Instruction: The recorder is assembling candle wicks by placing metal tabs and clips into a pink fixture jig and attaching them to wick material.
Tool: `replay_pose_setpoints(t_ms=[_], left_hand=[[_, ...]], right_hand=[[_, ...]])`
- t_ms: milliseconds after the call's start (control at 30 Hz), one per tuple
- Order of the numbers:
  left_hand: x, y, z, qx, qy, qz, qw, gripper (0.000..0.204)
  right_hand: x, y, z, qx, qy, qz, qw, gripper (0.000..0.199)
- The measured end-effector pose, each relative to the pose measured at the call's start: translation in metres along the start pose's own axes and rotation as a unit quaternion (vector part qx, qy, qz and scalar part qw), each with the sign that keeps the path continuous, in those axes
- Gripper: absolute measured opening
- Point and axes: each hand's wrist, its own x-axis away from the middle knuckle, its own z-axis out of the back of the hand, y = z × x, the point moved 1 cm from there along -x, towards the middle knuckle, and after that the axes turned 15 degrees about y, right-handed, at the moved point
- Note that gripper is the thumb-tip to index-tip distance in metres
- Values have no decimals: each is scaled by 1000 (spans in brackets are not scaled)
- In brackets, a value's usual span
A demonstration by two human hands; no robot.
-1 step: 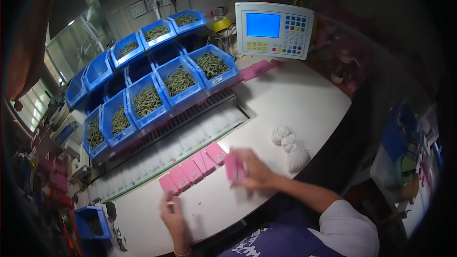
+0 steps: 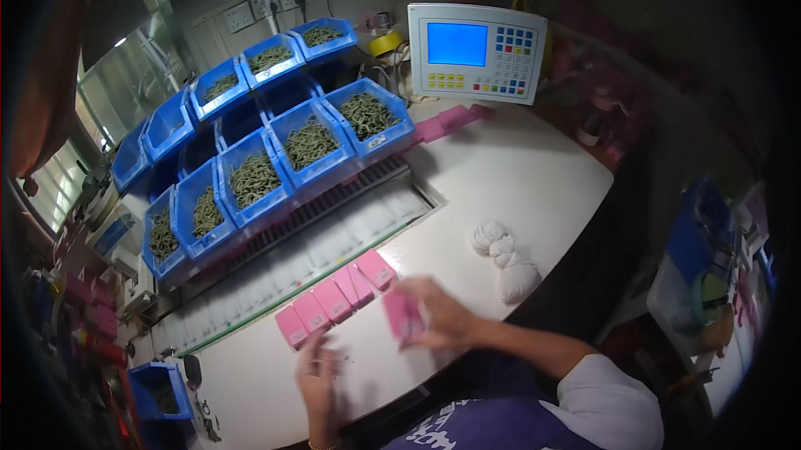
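Observation:
My right hand (image 2: 442,316) is closed around a pink packet (image 2: 404,316), lifted a little off the white tabletop and slightly blurred. Lower and to its left, my left hand (image 2: 317,375) has its fingers partly bent and apart, with nothing visible between them. Several pink packets (image 2: 335,300) lie side by side in a slanting row on the table, just beyond my left fingertips. The nearest end of that row is close to my left hand, while the far end sits up and left of my right hand.
Blue bins (image 2: 254,179) of greenish coiled pieces stand in two tiers at the back left. A control panel (image 2: 477,54) with a blue screen stands behind the table (image 2: 534,175). White twisted yarn (image 2: 507,262) lies at right. A small blue bin (image 2: 158,392) sits lower left.
My left hand has shifted right, and its fingers have spread somewhat. My right hand has moved slightly left and down with the pink packet. The whole view has shifted a little.

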Motion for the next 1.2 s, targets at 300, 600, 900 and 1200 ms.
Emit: replay_pose_setpoints(t_ms=[300,600,900,1200], left_hand=[[38,1,-57,61,-180,78,979,49],[42,9,-76,33,-172,82,981,31],[44,16,-75,78,-222,116,965,33],[62,6,-91,67,-72,94,991,17]], right_hand=[[18,-53,12,19,-98,14,995,86],[18,-47,27,-65,-101,-34,992,91],[26,-46,34,-178,-113,-126,969,111],[29,-63,31,-52,-37,-90,994,85]])
